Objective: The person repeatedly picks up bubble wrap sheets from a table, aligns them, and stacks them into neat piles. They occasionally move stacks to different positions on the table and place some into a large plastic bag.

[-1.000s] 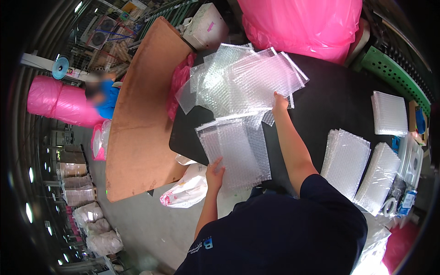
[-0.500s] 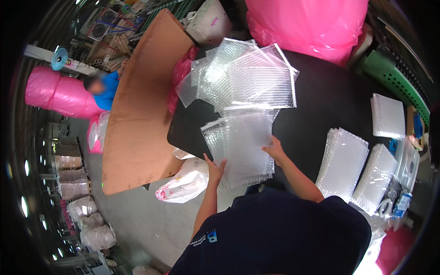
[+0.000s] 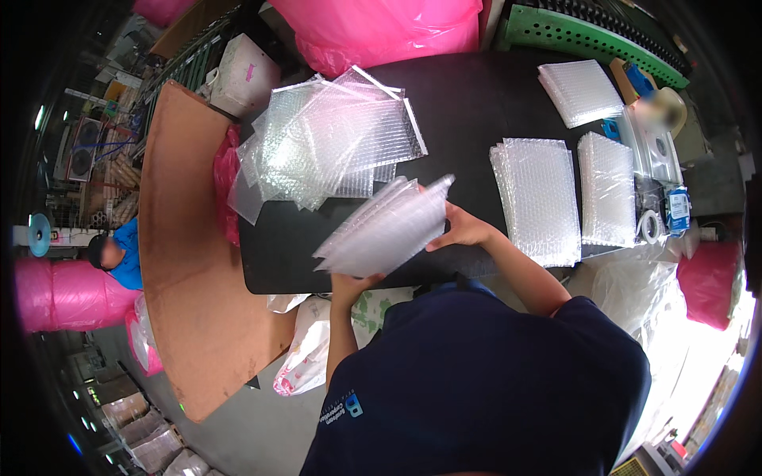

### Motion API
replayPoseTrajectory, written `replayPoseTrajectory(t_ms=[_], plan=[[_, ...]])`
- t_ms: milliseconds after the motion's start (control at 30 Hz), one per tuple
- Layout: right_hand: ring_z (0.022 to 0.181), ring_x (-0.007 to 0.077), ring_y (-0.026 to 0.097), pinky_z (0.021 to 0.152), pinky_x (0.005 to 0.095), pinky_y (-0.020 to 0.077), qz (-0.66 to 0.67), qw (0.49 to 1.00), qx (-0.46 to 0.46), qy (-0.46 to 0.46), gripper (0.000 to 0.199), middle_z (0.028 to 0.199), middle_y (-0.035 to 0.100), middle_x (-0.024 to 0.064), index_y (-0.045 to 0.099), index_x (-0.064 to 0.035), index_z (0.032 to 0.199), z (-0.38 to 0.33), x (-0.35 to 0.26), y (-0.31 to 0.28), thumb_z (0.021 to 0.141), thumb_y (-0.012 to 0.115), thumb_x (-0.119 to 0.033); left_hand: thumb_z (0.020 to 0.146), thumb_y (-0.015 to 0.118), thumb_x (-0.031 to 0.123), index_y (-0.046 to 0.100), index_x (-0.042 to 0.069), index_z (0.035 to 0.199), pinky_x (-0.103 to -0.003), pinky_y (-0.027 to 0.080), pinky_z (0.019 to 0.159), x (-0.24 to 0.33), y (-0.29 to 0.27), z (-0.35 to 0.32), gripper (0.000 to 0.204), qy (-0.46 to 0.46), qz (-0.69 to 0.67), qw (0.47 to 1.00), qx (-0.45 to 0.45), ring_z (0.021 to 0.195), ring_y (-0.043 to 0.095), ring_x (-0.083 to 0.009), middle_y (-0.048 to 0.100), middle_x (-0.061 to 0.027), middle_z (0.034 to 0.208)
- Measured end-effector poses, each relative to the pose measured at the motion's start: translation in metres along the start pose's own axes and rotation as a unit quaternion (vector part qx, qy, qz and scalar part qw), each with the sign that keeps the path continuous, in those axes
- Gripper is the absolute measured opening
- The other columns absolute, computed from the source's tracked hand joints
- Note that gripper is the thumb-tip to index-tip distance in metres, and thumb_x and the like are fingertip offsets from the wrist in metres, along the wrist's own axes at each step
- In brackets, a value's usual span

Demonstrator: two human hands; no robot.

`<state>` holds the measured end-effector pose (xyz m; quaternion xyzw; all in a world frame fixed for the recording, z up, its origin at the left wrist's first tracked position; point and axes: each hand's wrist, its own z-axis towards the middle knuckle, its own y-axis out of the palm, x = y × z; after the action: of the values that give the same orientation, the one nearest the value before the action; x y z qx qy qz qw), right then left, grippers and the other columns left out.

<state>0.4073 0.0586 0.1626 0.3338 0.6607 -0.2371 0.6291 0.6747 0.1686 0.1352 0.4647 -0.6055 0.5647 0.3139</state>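
Between my two hands a small stack of clear bubble-wrap bags (image 3: 389, 234) is held up at a slant, above the near edge of the black table (image 3: 460, 103). My left hand (image 3: 355, 287) grips its lower end, with most of the fingers hidden behind the bags. Around the right-hand end of the stack curls my right hand (image 3: 462, 229), thumb on the near side. Just beyond lies a loose, fanned pile of bubble-wrap bags (image 3: 309, 143). To the right rest neat bubble-wrap stacks: a wide one (image 3: 540, 198), a narrower one (image 3: 607, 190) and one farther back (image 3: 582, 93).
A brown board (image 3: 186, 278) stands along the table's left side, with a person in blue (image 3: 128, 250) beyond it. Behind the table is a large pink-wrapped bundle (image 3: 389, 32). A tape roll (image 3: 650, 228) sits at the right edge. A white plastic bag (image 3: 305, 357) hangs low at left.
The stack that lay flatter at the table's near edge is now lifted, tilted and gripped from both ends. My view has turned to the right, so the table's right side shows more.
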Motion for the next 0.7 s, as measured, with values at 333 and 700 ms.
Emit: replayPoseTrajectory(t_ms=[333,700], plan=[[0.1,0.0137,0.05,0.09,0.0292,0.0381,-0.057,0.996,-0.005,0.065,0.066,0.104,0.056,0.0028,0.048,-0.0095,0.114,-0.002,0.033,0.004,0.057,0.08,-0.009,0.067,0.077,0.023,0.053,-0.001,0.107,-0.034,0.043,0.084,-0.059,0.04,-0.013,0.053,0.043,0.092,0.995,-0.017,0.1,0.053,-0.0229,0.056,-0.0136,0.108],[0.129,0.0348,0.025,0.1,0.0471,0.0303,-0.649,0.754,0.097,-0.009,0.083,0.139,0.028,0.0137,0.015,-0.0255,0.139,0.207,0.056,0.002,0.074,0.063,-0.011,0.079,0.061,0.047,0.044,0.014,0.116,-0.031,0.044,0.072,-0.125,0.053,-0.028,0.052,-0.422,-0.391,0.802,0.159,0.085,0.053,-0.0163,0.053,-0.0028,0.101]])
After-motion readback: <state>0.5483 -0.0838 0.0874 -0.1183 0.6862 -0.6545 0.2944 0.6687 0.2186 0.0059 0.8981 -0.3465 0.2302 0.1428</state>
